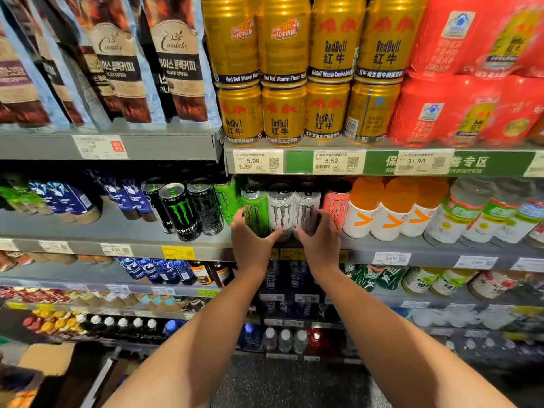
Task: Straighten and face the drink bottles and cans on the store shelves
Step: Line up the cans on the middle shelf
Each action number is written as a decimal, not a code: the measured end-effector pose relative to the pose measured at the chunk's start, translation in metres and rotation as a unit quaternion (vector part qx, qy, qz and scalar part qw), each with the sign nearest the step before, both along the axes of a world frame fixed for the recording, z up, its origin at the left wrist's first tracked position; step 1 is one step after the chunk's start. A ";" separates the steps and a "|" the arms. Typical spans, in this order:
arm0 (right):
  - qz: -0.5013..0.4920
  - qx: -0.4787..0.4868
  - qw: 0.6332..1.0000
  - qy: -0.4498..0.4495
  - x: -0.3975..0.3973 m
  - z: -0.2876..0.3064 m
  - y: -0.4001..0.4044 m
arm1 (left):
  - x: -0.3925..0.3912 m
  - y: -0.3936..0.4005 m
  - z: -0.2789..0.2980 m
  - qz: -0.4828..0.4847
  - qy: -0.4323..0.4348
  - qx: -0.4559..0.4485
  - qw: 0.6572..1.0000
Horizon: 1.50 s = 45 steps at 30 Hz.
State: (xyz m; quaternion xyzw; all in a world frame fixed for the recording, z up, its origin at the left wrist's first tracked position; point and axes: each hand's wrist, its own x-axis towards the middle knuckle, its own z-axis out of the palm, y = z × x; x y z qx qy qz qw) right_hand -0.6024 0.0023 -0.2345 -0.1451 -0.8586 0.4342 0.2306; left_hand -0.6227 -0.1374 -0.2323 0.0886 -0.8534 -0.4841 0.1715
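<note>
Grey metal shelving [117, 231] fills the view of a store aisle, each ledge fronted with price tags [259, 161]. On the middle shelf two white cans [281, 209] stand upright, side by side between a green can [253, 207] and a pink can [335, 206]. The left hand [250, 241] curls around the green can and the nearer white one; the right hand [319, 240] wraps the other white can, thumbs meeting in front. Gold cans [282, 113] are stacked two high above, beside coffee pouches [176, 60]. Speckled dark floor [294, 384] lies below.
</note>
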 end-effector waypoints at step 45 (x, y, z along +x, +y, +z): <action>-0.055 -0.094 0.992 0.064 0.051 0.003 0.107 | 0.053 0.138 0.009 -0.076 0.055 0.100 0.991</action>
